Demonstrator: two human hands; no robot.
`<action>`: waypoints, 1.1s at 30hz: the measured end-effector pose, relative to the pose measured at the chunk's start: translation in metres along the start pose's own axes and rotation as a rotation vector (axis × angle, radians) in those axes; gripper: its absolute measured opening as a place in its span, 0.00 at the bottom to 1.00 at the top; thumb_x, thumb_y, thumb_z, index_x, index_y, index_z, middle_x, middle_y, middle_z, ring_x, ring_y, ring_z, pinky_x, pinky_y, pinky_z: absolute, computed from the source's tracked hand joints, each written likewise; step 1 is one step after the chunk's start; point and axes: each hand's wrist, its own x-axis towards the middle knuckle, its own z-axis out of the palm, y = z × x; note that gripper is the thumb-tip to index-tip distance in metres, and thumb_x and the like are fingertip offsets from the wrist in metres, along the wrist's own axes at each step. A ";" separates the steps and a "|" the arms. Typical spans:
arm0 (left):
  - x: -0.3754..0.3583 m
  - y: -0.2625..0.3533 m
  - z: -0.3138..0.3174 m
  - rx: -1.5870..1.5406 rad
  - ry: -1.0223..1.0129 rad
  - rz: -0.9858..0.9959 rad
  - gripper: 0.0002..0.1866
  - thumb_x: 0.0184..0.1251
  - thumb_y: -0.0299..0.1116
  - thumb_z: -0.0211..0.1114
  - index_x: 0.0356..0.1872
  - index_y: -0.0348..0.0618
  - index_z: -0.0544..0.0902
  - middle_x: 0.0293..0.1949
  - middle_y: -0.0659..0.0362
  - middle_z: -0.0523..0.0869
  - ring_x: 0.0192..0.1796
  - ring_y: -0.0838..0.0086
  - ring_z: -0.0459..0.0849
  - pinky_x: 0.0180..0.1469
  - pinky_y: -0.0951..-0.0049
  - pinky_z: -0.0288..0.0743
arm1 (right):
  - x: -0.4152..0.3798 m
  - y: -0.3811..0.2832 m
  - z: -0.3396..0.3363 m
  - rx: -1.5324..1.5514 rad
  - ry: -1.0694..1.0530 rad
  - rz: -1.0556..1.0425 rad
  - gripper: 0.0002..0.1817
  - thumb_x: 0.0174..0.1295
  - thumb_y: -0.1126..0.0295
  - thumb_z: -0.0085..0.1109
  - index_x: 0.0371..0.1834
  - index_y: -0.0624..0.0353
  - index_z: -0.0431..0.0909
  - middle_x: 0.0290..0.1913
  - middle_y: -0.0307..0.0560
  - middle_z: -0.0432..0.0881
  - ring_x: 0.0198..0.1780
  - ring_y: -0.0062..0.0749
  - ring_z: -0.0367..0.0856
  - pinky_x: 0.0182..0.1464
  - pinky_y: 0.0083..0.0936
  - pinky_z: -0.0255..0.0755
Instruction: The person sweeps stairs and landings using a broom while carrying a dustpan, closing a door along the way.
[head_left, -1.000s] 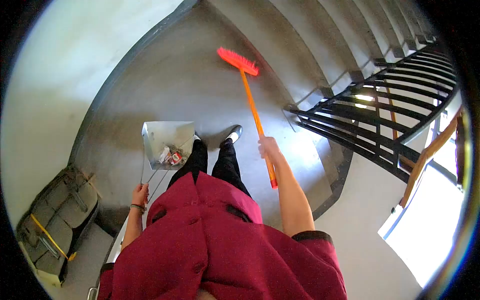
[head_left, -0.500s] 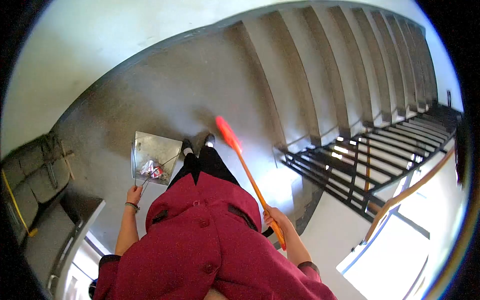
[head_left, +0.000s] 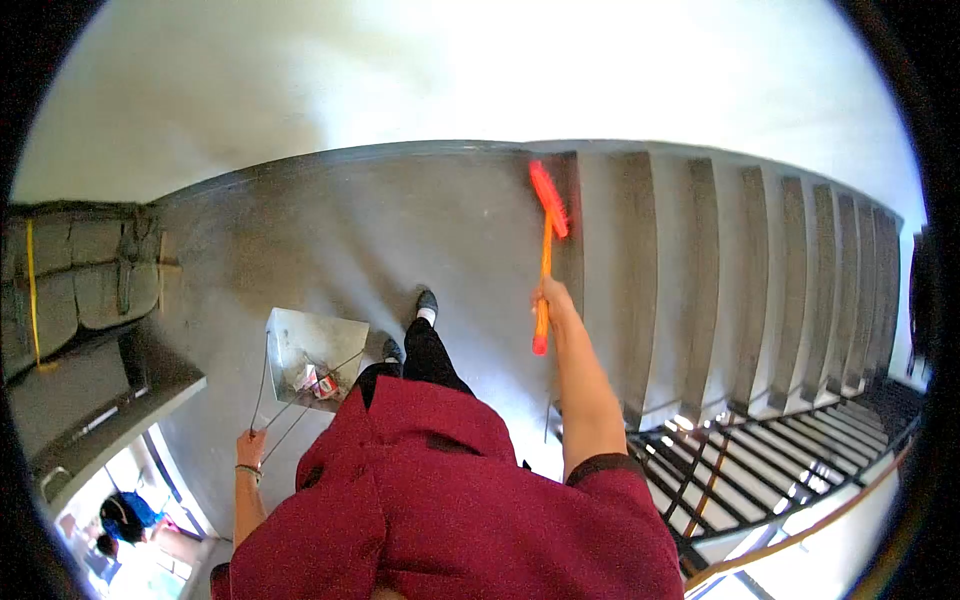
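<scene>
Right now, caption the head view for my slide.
Left hand holds a boxy metal dustpan of litter; right hand, an orange-handled red broom beside gray stairs.

A smooth white wall (head_left: 480,70) spans the top; a black barred railing (head_left: 770,468) occupies the lower right; a thin yellow strip (head_left: 33,290) (nearly vertical) crosses grey, square-sectioned panels (head_left: 100,300) at far left.

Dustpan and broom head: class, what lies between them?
In the head view, the person's two dark shoes and grey floor lie between the dustpan and the broom head.

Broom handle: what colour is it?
The broom handle is orange with a red end, best seen in the head view.
</scene>
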 end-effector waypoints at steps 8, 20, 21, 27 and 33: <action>-0.009 0.034 0.005 -0.228 0.024 -0.508 0.14 0.44 0.39 0.57 0.13 0.40 0.69 0.10 0.66 0.66 0.13 0.84 0.62 0.13 0.80 0.56 | 0.120 -0.037 0.122 -0.439 0.030 0.254 0.09 0.47 0.69 0.38 0.15 0.60 0.62 0.10 0.49 0.64 0.10 0.36 0.65 0.11 0.30 0.60; 0.046 -0.011 0.030 -0.454 -0.046 -0.633 0.16 0.43 0.41 0.59 0.10 0.41 0.66 0.09 0.65 0.65 0.11 0.83 0.61 0.11 0.80 0.56 | -0.070 0.046 0.161 -0.366 -0.339 0.717 0.16 0.52 0.56 0.38 0.16 0.56 0.59 0.06 0.35 0.56 0.06 0.19 0.54 0.08 0.19 0.51; 0.045 -0.009 0.027 -0.445 -0.041 -0.623 0.17 0.42 0.41 0.60 0.10 0.41 0.66 0.09 0.65 0.65 0.12 0.82 0.62 0.12 0.80 0.56 | -0.079 0.038 0.167 -0.412 -0.309 0.737 0.17 0.52 0.54 0.39 0.15 0.55 0.58 0.06 0.35 0.56 0.06 0.20 0.54 0.08 0.20 0.51; 0.012 -0.065 0.049 -0.385 -0.026 -0.696 0.19 0.41 0.44 0.59 0.11 0.37 0.68 0.09 0.60 0.68 0.15 0.77 0.65 0.18 0.74 0.59 | -0.029 0.035 0.207 -0.175 -0.201 0.549 0.17 0.53 0.57 0.37 0.18 0.59 0.60 0.08 0.35 0.57 0.06 0.19 0.53 0.08 0.17 0.51; -0.020 -0.059 0.051 -0.362 0.040 -0.716 0.19 0.42 0.44 0.59 0.12 0.36 0.68 0.08 0.61 0.67 0.13 0.79 0.63 0.16 0.75 0.58 | 0.075 0.028 0.350 -0.404 -0.414 0.163 0.07 0.48 0.69 0.38 0.18 0.59 0.60 0.13 0.42 0.64 0.13 0.31 0.63 0.14 0.26 0.60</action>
